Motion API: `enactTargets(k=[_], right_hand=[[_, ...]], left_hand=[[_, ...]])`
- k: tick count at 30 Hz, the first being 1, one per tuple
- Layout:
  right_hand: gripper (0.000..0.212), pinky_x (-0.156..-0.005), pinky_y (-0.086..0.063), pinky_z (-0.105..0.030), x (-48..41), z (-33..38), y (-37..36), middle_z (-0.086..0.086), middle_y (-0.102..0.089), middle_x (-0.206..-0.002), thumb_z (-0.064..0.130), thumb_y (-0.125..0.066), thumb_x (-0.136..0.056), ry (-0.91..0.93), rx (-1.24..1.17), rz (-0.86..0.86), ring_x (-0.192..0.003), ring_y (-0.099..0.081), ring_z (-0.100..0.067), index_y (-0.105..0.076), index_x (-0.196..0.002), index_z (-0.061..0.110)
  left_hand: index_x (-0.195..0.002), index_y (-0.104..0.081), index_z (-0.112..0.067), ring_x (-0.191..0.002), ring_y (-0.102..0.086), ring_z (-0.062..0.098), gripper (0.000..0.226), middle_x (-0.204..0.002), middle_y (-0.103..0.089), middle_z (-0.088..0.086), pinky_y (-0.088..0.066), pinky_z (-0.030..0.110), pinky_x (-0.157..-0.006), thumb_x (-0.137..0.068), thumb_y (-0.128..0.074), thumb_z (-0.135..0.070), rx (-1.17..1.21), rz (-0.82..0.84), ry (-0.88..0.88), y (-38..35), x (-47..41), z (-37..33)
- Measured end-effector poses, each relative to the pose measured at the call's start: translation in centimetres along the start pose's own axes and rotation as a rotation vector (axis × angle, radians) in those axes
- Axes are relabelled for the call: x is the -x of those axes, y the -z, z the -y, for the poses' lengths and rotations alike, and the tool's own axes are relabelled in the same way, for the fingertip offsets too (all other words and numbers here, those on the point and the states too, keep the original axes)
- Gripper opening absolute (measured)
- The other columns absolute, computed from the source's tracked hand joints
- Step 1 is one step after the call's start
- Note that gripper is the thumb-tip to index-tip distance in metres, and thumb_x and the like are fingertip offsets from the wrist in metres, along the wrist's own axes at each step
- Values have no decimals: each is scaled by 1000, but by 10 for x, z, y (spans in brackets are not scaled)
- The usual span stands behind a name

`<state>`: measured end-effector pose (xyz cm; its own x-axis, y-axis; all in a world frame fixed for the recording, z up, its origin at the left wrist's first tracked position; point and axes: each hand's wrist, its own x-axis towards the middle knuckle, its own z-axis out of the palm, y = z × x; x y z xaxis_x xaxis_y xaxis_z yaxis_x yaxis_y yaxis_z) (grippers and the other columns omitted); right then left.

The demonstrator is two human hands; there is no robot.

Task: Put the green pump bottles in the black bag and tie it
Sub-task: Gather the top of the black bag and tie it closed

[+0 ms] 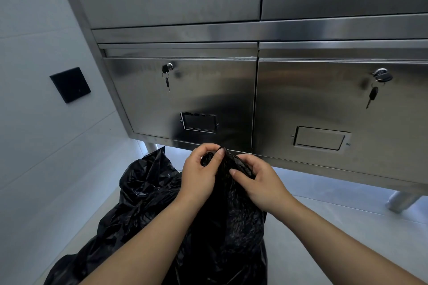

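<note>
A black plastic bag (231, 227) stands on the floor in front of me, its top gathered into a bunch. My left hand (199, 173) pinches the gathered top from the left, thumb and fingers curled round the plastic. My right hand (259, 183) grips the same bunch from the right, just below the tip. The bag's sides are crumpled and opaque, so whatever is inside is hidden. No green pump bottles are in view.
A second heap of black plastic (143, 187) lies to the left on the pale floor. A stainless steel cabinet (231, 90) stands right behind the bag, with keys hanging in two locks (167, 69) (382, 75). A white wall with a black plate (69, 84) is on the left.
</note>
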<state>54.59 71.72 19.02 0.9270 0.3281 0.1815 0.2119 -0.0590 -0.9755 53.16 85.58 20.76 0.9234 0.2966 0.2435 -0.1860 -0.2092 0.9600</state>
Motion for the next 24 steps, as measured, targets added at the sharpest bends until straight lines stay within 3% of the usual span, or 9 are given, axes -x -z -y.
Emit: enactTargets(k=[5, 12, 17, 24], right_hand=[[24, -87, -50, -18, -3, 6, 6, 10, -67, -109, 14, -54, -93, -17, -8, 57, -102, -62, 0, -56, -113, 27], [24, -80, -48, -11, 2, 5, 3, 26, -65, -101, 27, -68, -83, 92, 149, -112, -96, -61, 7, -59, -102, 39], [19, -84, -50, -19, 0, 2, 6, 16, -68, -100, 22, -61, -89, 78, 146, -79, -96, -62, 3, -62, -104, 34], [21, -85, -50, -18, 0, 1, 5, 14, -68, -103, 19, -59, -91, 76, 161, -54, -98, -62, 2, -63, -108, 31]], left_hand=[[-87, -66, -17, -77, -62, 2, 7, -84, -68, -7, -46, 9, -67, -88, -62, -23, 36, -18, 41, 1, -1, 5], [-86, -65, -15, -73, -62, -4, 5, -81, -67, -8, -46, 7, -65, -88, -62, -17, 80, 81, 13, -3, 0, 4], [-81, -66, -21, -68, -61, -7, 9, -72, -67, -14, -44, 6, -59, -88, -61, -18, 79, 97, 27, -1, 1, 4], [-86, -66, -18, -59, -61, -4, 7, -68, -67, -12, -45, 8, -55, -90, -60, -20, 90, 82, 74, 0, 2, 7]])
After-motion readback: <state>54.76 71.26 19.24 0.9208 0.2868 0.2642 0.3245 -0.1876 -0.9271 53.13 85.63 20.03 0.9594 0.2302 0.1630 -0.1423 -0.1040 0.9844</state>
